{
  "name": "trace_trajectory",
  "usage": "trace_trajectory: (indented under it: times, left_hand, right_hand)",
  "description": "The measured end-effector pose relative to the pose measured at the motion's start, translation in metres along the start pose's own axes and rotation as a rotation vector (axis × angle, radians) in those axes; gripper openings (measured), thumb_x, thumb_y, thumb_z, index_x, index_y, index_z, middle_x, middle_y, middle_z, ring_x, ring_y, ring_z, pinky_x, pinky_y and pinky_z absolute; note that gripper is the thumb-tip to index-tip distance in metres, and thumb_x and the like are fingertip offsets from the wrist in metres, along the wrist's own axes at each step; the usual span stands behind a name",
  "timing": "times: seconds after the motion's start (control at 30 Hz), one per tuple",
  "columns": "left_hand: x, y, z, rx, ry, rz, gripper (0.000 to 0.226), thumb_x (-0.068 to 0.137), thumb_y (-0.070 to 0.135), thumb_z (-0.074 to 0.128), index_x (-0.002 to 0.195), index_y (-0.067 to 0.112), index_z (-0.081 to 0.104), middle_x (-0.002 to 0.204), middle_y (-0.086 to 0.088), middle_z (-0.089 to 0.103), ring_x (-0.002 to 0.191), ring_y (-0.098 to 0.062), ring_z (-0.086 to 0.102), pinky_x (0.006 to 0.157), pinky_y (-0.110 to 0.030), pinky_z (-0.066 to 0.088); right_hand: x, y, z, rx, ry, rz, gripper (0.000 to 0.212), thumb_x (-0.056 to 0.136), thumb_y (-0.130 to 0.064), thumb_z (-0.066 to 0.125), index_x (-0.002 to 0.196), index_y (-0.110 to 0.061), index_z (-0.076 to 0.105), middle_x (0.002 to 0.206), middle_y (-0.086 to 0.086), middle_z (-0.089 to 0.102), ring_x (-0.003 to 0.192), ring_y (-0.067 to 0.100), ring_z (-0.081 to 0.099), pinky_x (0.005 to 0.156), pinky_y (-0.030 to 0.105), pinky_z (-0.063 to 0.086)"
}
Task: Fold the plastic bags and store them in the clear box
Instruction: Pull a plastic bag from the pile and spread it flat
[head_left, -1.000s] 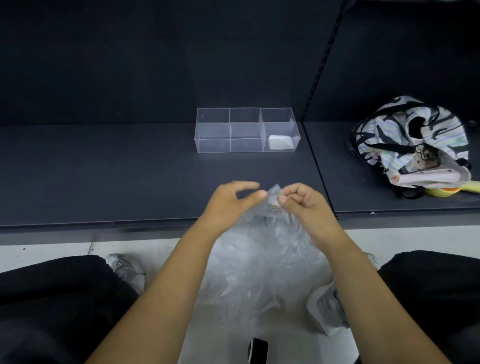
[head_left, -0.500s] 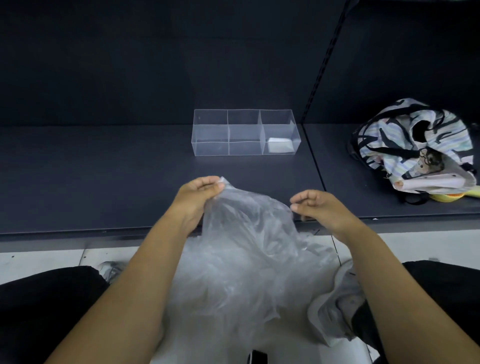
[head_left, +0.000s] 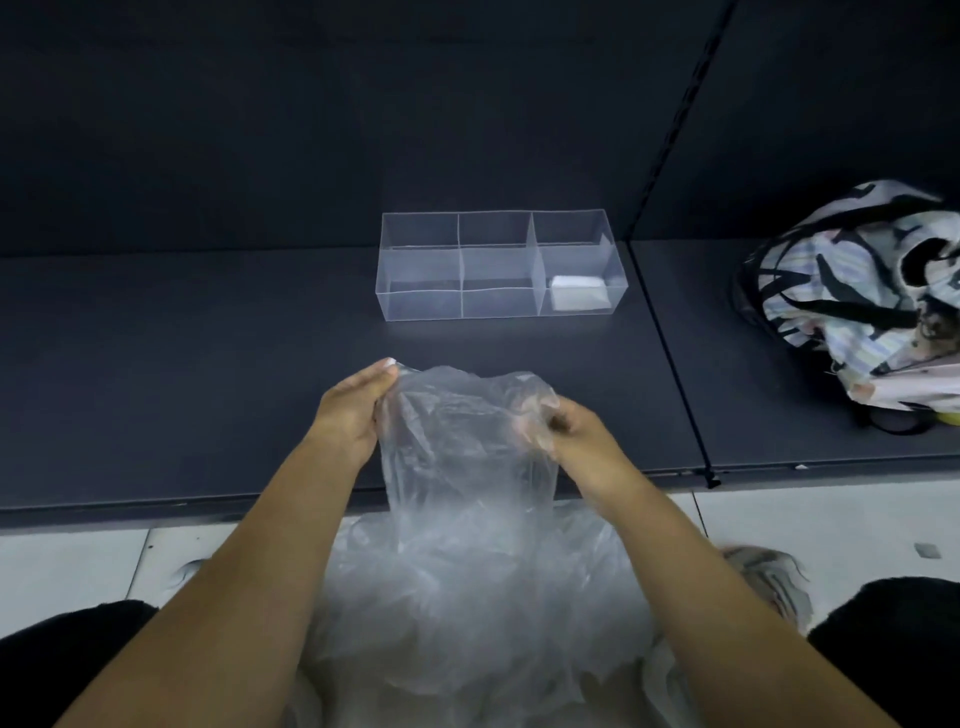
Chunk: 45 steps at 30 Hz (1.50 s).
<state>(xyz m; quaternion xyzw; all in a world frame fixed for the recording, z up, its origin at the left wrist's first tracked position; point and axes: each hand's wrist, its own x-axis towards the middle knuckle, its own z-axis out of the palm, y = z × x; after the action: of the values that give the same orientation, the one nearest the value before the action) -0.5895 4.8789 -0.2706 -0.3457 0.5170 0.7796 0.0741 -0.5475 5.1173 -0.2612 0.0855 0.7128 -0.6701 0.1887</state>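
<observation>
Bottom of frame: knees in black trousers (head_left: 57, 660) are framing a loose heap of bags (head_left: 467, 623), clear crumpled film, lying between the legs on the pale floor (head_left: 67, 566) and waiting to be done. Just above it, mid frame, one plastic bag (head_left: 462, 447) is being held up by its top edge, with the lower part trailing down into the heap. The left hand (head_left: 353, 410) is pinching the left corner, fingers fairly straight, film between them and the thumb. The right hand (head_left: 574, 436) is clamped on the right corner, fingers curled in and partly showing through the plastic. The hands are apart, stretching the edge between them over the front lip of the dark shelf (head_left: 208, 395).

Step in hand, I'd judge: opening out and squaring the bag before the first fold; nothing is folded on this one yet. The next move is probably calling for lifting it free of the heap, pulling it flat, pressing out air and creases, then doubling it down small enough for one compartment. The film is looking thin, wrinkled and slippery, so it is likely springing open unless pressed.

Further up, centre frame, the clear box (head_left: 421, 306) is sitting on the shelf, well apart from the hands, three compartments in a row. A folded bag (head_left: 579, 293) is lying in the right one, the other two looking empty. Far right, a patterned bag (head_left: 857, 291) is slumping on the next shelf panel
</observation>
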Motion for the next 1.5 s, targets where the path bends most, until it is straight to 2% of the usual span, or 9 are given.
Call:
trace_trajectory:
  times: [0.17,0.3,0.33,0.37,0.53,0.7,0.9,1.23,1.5]
  left_hand:
    - [0.024,0.01,-0.014,-0.015,0.044,-0.022,0.024,0.085,0.011,0.069,0.11,0.012,0.069,0.107,-0.008,0.07,0.089,-0.019,0.068,0.081,-0.036,0.055]
    - [0.044,0.019,-0.022,0.054,-0.026,-0.076,0.039,0.088,0.018,0.067,0.126,0.013,0.062,0.123,-0.009,0.064,0.11,-0.023,0.062,0.094,-0.042,0.05]
    - [0.047,0.02,-0.022,0.075,-0.062,-0.094,0.04,0.089,0.019,0.066,0.128,0.012,0.06,0.126,-0.009,0.063,0.113,-0.024,0.06,0.094,-0.042,0.049]
    - [0.049,0.022,-0.022,0.093,-0.097,-0.108,0.041,0.09,0.02,0.064,0.13,0.012,0.058,0.127,-0.01,0.062,0.116,-0.025,0.059,0.094,-0.041,0.049]
    - [0.05,0.028,-0.013,0.145,-0.237,-0.154,0.033,0.095,0.023,0.056,0.125,0.009,0.059,0.115,-0.007,0.065,0.108,-0.02,0.061,0.086,-0.036,0.051]
    - [0.055,0.032,-0.009,0.019,-0.05,-0.184,0.01,0.093,0.011,0.06,0.093,0.02,0.062,0.064,0.012,0.065,0.052,0.002,0.051,0.077,-0.022,0.047]
    - [0.038,0.02,-0.001,0.197,0.078,-0.078,0.004,0.091,0.016,0.063,0.093,0.02,0.064,0.085,0.005,0.064,0.074,-0.006,0.057,0.071,-0.022,0.047]
    - [-0.063,-0.081,-0.002,0.352,0.241,-0.008,0.023,0.086,0.026,0.071,0.074,0.008,0.063,0.074,-0.008,0.066,0.065,-0.017,0.062,0.059,-0.026,0.051]
    - [-0.085,-0.093,0.017,0.363,0.176,-0.178,0.021,0.083,0.029,0.073,0.084,0.011,0.064,0.077,-0.007,0.067,0.063,-0.015,0.059,0.055,-0.023,0.048]
  right_hand:
    - [0.02,-0.015,-0.037,0.171,-0.052,0.02,0.022,0.081,-0.026,0.064,0.06,-0.02,0.069,0.069,-0.006,0.065,0.07,0.007,0.053,0.065,0.022,0.036]
    - [0.032,-0.031,-0.085,0.089,-0.157,0.1,0.07,0.078,-0.049,0.059,0.115,0.01,0.058,0.097,0.012,0.057,0.092,0.02,0.052,0.08,0.026,0.041]
    - [0.035,-0.033,-0.094,0.031,-0.157,0.128,0.084,0.079,-0.052,0.057,0.123,0.018,0.047,0.109,-0.006,0.044,0.101,0.023,0.054,0.086,0.029,0.043]
    - [0.041,-0.034,-0.101,-0.04,-0.15,0.153,0.086,0.08,-0.054,0.056,0.123,0.02,0.046,0.125,0.035,0.045,0.11,0.024,0.056,0.091,0.031,0.045]
    - [0.07,-0.033,-0.114,-0.242,0.045,0.144,0.012,0.087,-0.017,0.069,0.083,-0.012,0.059,0.075,0.006,0.064,0.065,0.012,0.065,0.061,0.02,0.048]
    - [0.092,-0.029,-0.127,-0.309,0.442,0.057,0.022,0.082,0.002,0.066,0.104,-0.001,0.063,0.073,0.009,0.062,0.05,0.007,0.059,0.046,0.011,0.043]
    - [0.081,-0.017,-0.123,-0.343,0.461,0.078,0.055,0.091,-0.02,0.065,0.138,-0.007,0.04,0.135,0.013,0.046,0.123,0.025,0.047,0.095,0.03,0.038]
    - [-0.05,0.052,-0.105,0.023,0.617,0.545,0.035,0.093,-0.04,0.058,0.084,-0.007,0.064,0.068,0.007,0.061,0.055,0.018,0.051,0.049,0.025,0.041]
    - [-0.062,0.058,-0.073,0.46,0.416,0.633,0.041,0.091,-0.042,0.06,0.082,-0.002,0.062,0.07,0.009,0.065,0.058,0.014,0.056,0.046,0.021,0.048]
